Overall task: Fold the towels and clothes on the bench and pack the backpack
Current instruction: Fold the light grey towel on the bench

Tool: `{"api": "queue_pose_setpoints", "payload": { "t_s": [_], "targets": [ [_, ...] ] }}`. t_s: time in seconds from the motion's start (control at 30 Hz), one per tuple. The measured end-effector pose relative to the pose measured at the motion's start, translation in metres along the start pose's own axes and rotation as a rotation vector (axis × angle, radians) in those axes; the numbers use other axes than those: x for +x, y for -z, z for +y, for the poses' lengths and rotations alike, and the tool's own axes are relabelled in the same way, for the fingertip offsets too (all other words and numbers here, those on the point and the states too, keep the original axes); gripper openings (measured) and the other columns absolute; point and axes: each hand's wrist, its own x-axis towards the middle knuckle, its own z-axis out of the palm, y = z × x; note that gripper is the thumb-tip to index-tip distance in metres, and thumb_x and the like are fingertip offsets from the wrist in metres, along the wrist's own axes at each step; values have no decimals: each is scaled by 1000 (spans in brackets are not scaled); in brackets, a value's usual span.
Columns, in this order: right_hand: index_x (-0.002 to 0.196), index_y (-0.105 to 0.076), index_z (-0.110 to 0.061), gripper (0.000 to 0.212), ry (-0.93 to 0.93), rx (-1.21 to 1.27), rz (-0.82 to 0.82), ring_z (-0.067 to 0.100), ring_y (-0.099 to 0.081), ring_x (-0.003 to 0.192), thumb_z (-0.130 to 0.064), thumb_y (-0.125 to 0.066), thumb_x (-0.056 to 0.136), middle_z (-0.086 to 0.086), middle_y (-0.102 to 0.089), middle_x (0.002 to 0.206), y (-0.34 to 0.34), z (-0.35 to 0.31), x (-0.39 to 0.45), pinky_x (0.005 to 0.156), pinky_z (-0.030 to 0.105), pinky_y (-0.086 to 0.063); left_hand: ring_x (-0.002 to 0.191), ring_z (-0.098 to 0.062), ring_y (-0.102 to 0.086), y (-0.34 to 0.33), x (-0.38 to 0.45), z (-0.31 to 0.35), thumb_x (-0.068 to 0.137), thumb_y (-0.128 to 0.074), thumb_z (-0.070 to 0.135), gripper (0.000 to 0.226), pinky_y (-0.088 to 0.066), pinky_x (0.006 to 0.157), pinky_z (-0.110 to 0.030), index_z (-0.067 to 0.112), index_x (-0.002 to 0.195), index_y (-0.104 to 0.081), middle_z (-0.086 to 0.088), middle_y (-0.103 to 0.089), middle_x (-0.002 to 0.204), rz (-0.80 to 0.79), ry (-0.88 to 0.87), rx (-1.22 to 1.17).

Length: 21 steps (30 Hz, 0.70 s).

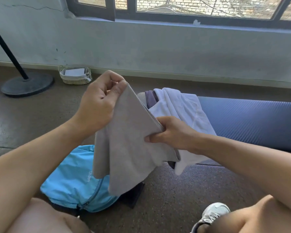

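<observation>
The left hand [97, 105] is pinching the top corner of a grey towel [128, 142] while the right hand [168, 133] is gripping its doubled edge, probably keeping the layers lined up mid-fold. The towel is hanging above the blue backpack [71, 182]; more clothes [178, 106] are lying on the bench [252, 118].

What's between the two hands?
Head view: only the grey towel, stretched from the left hand to the right hand; each pinches an edge.

Daylight from the window [191, 5], soft shadows, wide-angle bending at edges.
</observation>
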Motion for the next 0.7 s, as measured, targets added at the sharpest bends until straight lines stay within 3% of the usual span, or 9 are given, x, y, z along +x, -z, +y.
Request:
{"api": "queue_pose_setpoints", "payload": {
  "t_s": [0.1,0.27,0.4,0.47,0.53,0.6,0.7],
  "targets": [
    [96,-72,-22,31,-25,47,-47,13,-71,85,-39,-86,74,-3,-75,88,9,1,-1,76,31,-56,74,-11,-49,7,5,-10,99,-56,34,13,-40,66,-28,31,86,-57,10,-58,78,83,12,13],
    [66,-67,-21,29,-79,-156,-205,1,-54,55,-42,-82,80,-13,-60,58,41,0,-9,50,15,-41,68,5,-50,21,13,-40,102,-55,31,17,-39,69,-14,33,85,-55,13,-58,78,295,113,211],
    [79,-74,-18,8,5,-133,-201,7,-61,69,-19,-76,87,-7,-69,71,72,-1,-17,62,29,-54,78,-5,-50,30,16,-57,103,-53,25,19,-33,70,-16,9,105,-64,2,-60,90,440,256,326],
    [76,-72,-16,15,146,-81,-208,7,-60,67,-7,-74,89,-6,-65,67,84,-5,-26,67,25,-51,87,-12,-51,32,17,-57,104,-50,24,22,-31,72,-19,6,108,-63,0,-60,95,473,288,344],
    [77,-73,-9,12,249,150,-218,14,-62,71,-13,-72,89,1,-68,72,96,-12,-39,70,25,-53,89,-12,-51,32,18,-54,105,-49,26,20,-31,73,-19,11,106,-62,1,-60,96,467,289,334],
    [84,-77,-8,22,252,338,-129,21,-65,73,-28,-68,88,8,-71,79,109,-14,-46,69,28,-57,90,-12,-51,30,18,-51,105,-48,29,16,-33,74,-22,18,101,-59,4,-60,97,430,306,294],
    [91,-79,-13,26,198,191,189,21,-67,79,-32,-61,94,8,-76,89,126,5,-39,73,36,-57,84,-12,-51,21,18,-54,105,-47,33,19,-39,78,-30,19,98,-58,6,-59,91,324,321,220]
  ]
}}
